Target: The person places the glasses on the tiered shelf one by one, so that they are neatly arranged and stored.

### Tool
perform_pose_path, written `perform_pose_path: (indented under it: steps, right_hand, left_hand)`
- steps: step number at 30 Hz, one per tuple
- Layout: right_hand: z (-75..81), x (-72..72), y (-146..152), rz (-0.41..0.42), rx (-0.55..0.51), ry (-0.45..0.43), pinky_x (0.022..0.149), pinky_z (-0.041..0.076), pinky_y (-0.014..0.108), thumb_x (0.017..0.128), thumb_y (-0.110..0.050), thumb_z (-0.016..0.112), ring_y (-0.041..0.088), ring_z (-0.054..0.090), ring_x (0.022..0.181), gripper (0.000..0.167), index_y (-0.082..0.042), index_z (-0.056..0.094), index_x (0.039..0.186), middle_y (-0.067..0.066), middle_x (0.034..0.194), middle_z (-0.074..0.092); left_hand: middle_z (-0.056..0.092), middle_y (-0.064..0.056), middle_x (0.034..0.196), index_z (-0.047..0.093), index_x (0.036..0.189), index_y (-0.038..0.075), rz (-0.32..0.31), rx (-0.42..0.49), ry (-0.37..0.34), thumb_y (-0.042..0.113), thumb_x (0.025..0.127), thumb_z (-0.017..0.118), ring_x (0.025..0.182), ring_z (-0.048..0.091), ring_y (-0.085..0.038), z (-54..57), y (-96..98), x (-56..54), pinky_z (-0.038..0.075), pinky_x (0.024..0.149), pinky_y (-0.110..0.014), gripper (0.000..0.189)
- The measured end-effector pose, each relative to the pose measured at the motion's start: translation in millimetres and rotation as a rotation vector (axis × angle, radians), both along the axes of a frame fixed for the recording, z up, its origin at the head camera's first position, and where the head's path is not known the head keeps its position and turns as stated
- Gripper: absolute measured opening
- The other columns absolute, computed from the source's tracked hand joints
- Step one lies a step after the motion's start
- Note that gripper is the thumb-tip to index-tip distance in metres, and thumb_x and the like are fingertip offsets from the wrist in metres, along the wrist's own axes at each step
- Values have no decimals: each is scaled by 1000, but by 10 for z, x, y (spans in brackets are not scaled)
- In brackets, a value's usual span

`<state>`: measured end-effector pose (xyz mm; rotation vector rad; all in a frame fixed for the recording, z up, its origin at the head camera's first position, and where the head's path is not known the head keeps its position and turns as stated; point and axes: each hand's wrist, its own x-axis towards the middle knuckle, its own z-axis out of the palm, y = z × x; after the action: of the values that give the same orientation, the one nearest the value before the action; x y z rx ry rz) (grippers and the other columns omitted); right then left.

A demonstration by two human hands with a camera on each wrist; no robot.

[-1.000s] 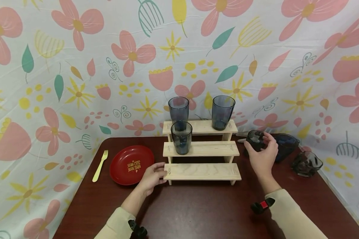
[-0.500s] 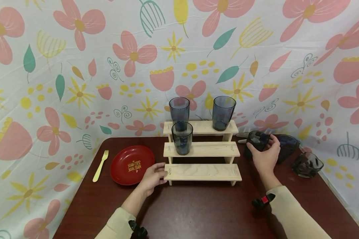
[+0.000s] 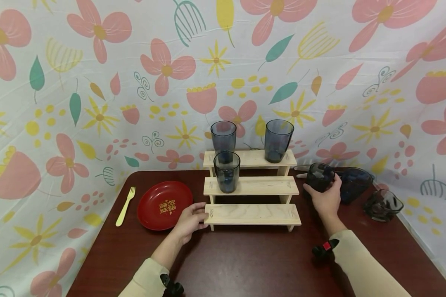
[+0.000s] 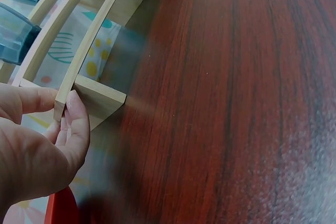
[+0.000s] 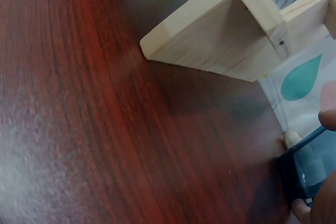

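My left hand point(image 3: 187, 222) pinches the left end of the lowest board of a three-tier wooden rack point(image 3: 252, 213); in the left wrist view thumb and fingers point(image 4: 79, 116) lie on either side of the board's end. To the right of the rack, my right hand point(image 3: 328, 202) grips a dark tinted drinking glass point(image 3: 317, 175) from its near right side. That glass point(image 5: 314, 158) is partly cut off at the right wrist view's edge. Two tall blue-grey glasses stand on the top tier, one left point(image 3: 223, 135) and one right point(image 3: 278, 141). Another glass point(image 3: 227, 173) stands on the middle tier's left.
A dark blue glass vessel point(image 3: 354, 185) sits behind the right hand, and a smoky glass bowl point(image 3: 383, 205) is farther right. At left lie a red plate point(image 3: 157, 194) and a yellow fork point(image 3: 125, 207). Pale utensil ends point(image 3: 301, 175) show beside the held glass. A patterned cloth rises behind.
My right hand's fingers have shifted from above the glass's rim to lower around its side, and the glass has moved slightly. My left hand keeps its hold on the rack.
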<state>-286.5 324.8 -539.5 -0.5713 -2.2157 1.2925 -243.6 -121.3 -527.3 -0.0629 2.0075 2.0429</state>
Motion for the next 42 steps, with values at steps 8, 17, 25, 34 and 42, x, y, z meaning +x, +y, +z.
perform_pose_path:
  steps: [8,17,25,34,42]
  right_hand:
    - [-19,4,37,7,32,-25,107,39,59,86,-34,86,42,50,129,106,-19,17,165,25,149,48]
    - [10,43,57,32,38,-57,108,39,61,85,-38,86,43,49,130,109,-19,16,166,25,151,46]
    - [109,139,71,88,56,-29,105,41,61,85,-41,86,43,50,129,109,-20,17,166,24,151,46]
    - [421,300,42,161,147,41,99,46,62,85,-39,86,44,54,124,105,-19,22,165,23,146,49]
    - [757,427,-26,247,178,97,92,46,62,86,-36,86,45,50,127,102,-21,23,165,21,151,44]
  left_hand:
    - [58,-24,125,44,148,-11,-4,1,-1,3,94,64,89,65,-21,-12,-7,-9,59,72,-32,59]
    - [58,-25,125,45,147,-10,1,5,-4,3,94,65,89,64,-21,-14,-7,-6,59,72,-32,58]
    - [58,-25,126,48,146,-9,5,7,-4,2,94,65,88,65,-21,-19,-4,2,59,73,-34,56]
    - [58,-25,124,45,147,-11,0,9,19,2,94,65,87,64,-20,-8,2,0,59,73,-33,58]
    - [58,-25,124,45,146,-11,2,6,19,2,94,65,88,64,-21,2,-2,7,59,74,-34,57]
